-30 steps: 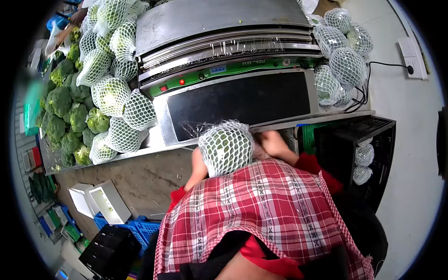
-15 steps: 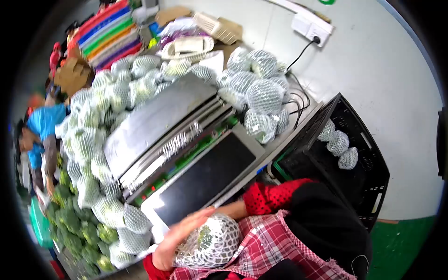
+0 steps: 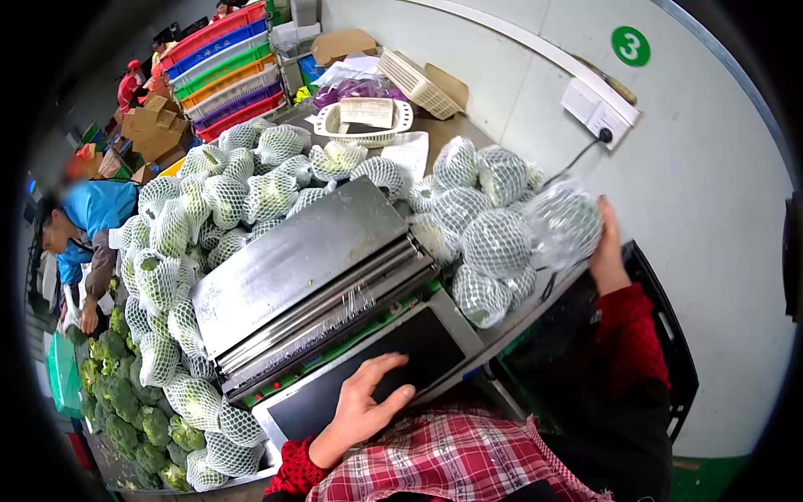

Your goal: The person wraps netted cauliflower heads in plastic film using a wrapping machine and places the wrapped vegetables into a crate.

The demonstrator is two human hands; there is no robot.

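My right hand (image 3: 610,249) is around the right side of a film-wrapped broccoli in white netting (image 3: 562,224), at the right end of a pile of netted broccoli (image 3: 497,243). My left hand (image 3: 363,410) is over the black plate (image 3: 393,360) of the wrapping machine (image 3: 301,259), fingers apart and holding nothing. Whether it touches the plate I cannot tell. Behind and left of the machine lie many netted heads (image 3: 272,194). Bare broccoli (image 3: 125,402) is heaped at the far left.
A black crate (image 3: 661,335) is under my right arm. Stacked coloured trays (image 3: 222,71) and a white basket (image 3: 365,134) are at the back. A cable runs to the wall socket (image 3: 598,111). A co-worker in blue (image 3: 96,209) bends over the table at the left.
The wrapped broccoli has moved from my lap to the right-hand pile with my right hand. My left hand has come off it and is now over the black plate. The view has shifted.
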